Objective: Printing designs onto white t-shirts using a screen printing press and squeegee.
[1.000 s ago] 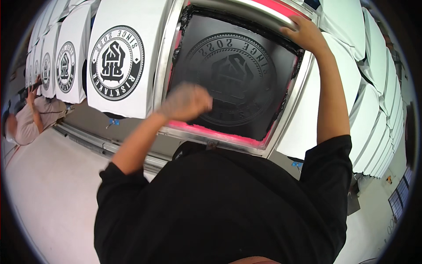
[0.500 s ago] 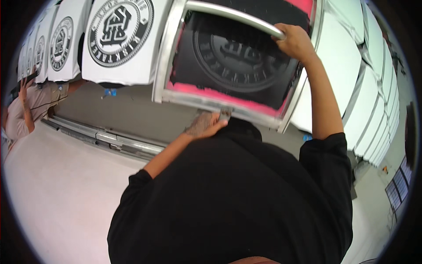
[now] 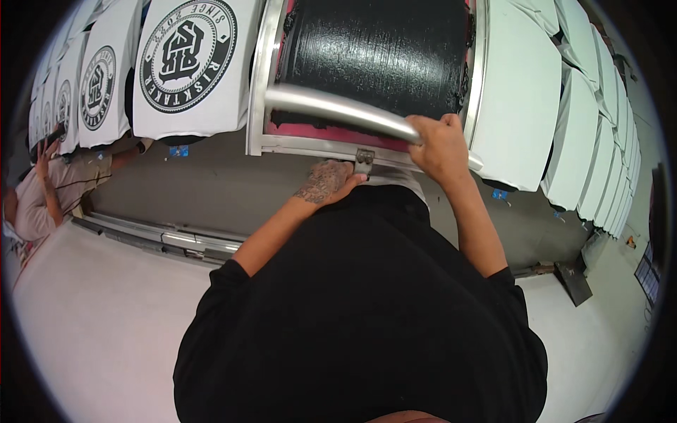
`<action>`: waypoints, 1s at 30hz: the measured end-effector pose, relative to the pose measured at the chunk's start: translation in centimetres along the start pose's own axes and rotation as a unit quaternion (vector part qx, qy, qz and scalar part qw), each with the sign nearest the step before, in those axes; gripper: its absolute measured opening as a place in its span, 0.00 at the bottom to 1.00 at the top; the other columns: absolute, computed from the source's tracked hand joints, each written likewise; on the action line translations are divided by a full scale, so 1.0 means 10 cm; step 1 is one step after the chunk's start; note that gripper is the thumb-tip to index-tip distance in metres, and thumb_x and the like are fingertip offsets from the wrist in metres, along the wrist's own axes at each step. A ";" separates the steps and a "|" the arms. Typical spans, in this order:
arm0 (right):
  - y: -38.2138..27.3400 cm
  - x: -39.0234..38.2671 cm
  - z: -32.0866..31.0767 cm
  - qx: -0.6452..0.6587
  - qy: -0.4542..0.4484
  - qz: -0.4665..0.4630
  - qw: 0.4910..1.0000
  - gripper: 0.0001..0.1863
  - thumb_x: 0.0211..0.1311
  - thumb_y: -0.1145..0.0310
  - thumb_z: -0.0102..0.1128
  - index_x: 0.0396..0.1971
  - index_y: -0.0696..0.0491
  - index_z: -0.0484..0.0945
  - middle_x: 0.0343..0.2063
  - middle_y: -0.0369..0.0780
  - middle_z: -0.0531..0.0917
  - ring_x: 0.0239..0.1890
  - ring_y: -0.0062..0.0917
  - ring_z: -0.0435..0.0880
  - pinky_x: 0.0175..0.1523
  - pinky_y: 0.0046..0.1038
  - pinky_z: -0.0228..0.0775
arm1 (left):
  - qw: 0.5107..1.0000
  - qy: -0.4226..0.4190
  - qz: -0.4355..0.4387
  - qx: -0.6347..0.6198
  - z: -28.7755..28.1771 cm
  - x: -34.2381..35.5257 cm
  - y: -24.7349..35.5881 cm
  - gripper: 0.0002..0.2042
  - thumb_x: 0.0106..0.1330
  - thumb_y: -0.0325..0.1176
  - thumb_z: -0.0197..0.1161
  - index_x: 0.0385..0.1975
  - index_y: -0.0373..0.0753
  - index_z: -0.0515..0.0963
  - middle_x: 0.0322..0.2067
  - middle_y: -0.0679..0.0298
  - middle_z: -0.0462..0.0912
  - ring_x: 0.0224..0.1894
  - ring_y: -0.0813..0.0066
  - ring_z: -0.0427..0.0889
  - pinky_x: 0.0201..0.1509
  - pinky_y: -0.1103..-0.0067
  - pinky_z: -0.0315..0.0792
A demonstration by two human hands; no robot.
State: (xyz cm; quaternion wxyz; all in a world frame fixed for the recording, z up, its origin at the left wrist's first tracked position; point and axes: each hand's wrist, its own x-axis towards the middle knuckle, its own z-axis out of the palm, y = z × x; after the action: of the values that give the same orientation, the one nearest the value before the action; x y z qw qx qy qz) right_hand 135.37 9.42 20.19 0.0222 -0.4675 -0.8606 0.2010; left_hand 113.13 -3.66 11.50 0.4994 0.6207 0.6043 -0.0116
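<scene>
A screen-printing frame of silvery metal lies in front of me, its mesh coated with glossy black ink and edged in pink. Across the near part of the mesh is a long metal squeegee, blurred by motion. My right hand is closed round the squeegee's right end. At the middle of the frame's near edge, my left hand grips a small metal bracket, the thumb below it and the other fingers partly hidden. White cloth shows just under the bracket.
White T-shirts with a round black print line the left side on boards. Plain white shirts fan out on the right. At far left another person stands close to the boards. A metal rail runs along the floor.
My right hand has drawn the squeegee from the far part of the screen to its near edge. Wet black ink now covers the mesh where the design showed. My left hand stays at the bracket.
</scene>
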 end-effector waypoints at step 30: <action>3.91 -1.66 -0.78 0.618 0.141 0.364 0.683 0.34 0.69 0.51 0.67 0.61 0.64 0.74 0.47 0.47 0.87 0.43 0.33 0.89 0.49 0.35 0.84 | 0.874 0.401 -0.177 -0.211 0.25 0.85 1.05 0.28 0.69 0.61 0.62 0.43 0.37 0.86 0.28 0.53 0.86 0.32 0.59 0.85 0.39 0.66 0.75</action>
State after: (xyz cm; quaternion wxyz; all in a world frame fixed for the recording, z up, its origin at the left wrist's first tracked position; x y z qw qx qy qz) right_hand 177.54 17.33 15.45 0.3525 -0.6468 -0.2902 0.6108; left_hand 124.90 3.40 11.34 0.3229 0.3343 0.8407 0.2778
